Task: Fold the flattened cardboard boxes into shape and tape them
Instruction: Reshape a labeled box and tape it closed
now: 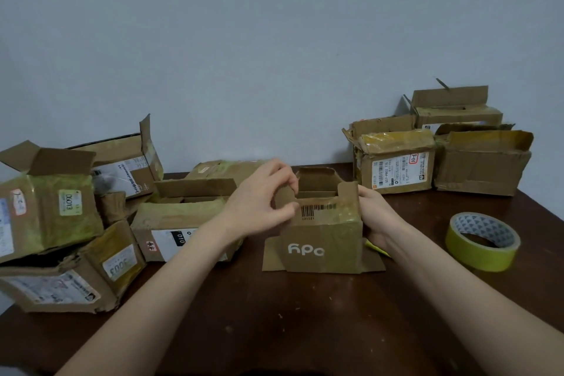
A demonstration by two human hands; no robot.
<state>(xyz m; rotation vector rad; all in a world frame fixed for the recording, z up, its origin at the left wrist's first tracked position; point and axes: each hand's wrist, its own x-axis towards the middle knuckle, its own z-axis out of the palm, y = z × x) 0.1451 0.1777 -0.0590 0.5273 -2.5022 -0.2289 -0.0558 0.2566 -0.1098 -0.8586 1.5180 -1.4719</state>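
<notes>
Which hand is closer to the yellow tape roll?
The right hand. It grips the right side of the small box, with the tape roll lying further right on the table. The left hand holds the box's left flap, farther away.

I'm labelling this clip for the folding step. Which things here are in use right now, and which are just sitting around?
In use:
- small box, standing on the table
- left hand, pinching a top flap
- right hand, on its right side
- yellow tape roll, lying ready

Lying about:
- boxes piled at left
- boxes at back right
</notes>
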